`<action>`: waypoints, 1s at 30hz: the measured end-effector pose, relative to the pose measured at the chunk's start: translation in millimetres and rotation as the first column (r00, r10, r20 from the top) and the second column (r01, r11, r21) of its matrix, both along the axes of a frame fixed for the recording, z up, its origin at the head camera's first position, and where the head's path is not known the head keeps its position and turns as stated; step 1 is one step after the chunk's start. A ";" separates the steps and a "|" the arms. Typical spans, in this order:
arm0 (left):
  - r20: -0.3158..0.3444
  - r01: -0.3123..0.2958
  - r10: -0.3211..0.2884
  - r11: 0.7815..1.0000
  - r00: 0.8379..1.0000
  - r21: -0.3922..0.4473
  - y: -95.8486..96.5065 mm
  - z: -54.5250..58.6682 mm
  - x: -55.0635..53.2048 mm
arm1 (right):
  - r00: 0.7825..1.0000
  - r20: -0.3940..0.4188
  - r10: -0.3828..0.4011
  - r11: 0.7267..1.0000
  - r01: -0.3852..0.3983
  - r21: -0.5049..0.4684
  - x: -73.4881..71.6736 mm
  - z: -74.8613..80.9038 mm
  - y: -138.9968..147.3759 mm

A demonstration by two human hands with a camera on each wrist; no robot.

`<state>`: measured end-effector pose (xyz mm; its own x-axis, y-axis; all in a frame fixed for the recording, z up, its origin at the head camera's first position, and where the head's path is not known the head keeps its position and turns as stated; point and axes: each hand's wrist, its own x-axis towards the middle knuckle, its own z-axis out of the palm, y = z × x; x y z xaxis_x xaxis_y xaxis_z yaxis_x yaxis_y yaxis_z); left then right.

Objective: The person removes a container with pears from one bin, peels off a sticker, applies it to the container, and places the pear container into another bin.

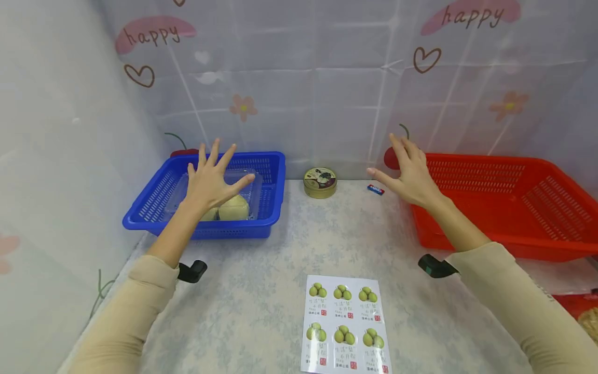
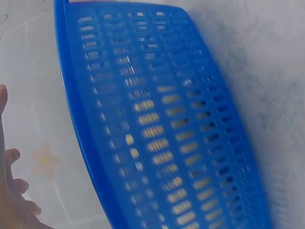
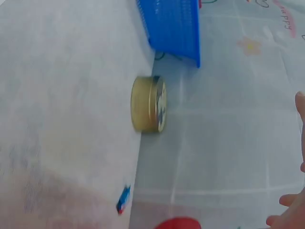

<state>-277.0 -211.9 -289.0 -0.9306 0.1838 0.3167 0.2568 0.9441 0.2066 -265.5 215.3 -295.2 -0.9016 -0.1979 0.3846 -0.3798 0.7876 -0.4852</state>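
Note:
My left hand [image 1: 210,182] is raised over the blue basket [image 1: 275,208] with its fingers spread and nothing held. Inside that basket lie a clear plastic box [image 1: 254,193] and pale round items [image 1: 233,209], partly hidden by the hand. On the right, my right hand [image 1: 409,174] is held up beside the red basket [image 1: 495,208], thumb apart from the fingers, holding nothing. Between the baskets sit a round gold tin [image 1: 320,183] with a printed lid and a small blue-and-red packet [image 1: 376,189]. A sheet of stickers [image 1: 345,324] with green fruit pictures lies at the front.
A patterned curtain [image 1: 313,93] hangs behind the table [image 1: 233,301], and a pale sheet [image 1: 51,130] closes off the left side. At the far right edge, something woven and tan [image 1: 590,322] is partly visible.

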 end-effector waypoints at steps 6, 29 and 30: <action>0.062 -0.066 0.064 0.998 0.996 0.023 -26.7 0.6 10.7 | 0.993 0.053 0.101 0.986 -0.093 -0.139 -20.4 -2.0 -38.6; 0.180 -0.212 0.149 0.886 0.972 0.412 -119.9 -32.4 38.4 | 0.898 0.210 0.386 0.868 -0.277 -0.413 -52.8 -12.6 -198.6; 0.193 -0.216 0.146 0.884 0.970 0.415 -121.1 -31.8 37.7 | 0.894 0.227 0.387 0.873 -0.276 -0.402 -53.7 -12.7 -204.7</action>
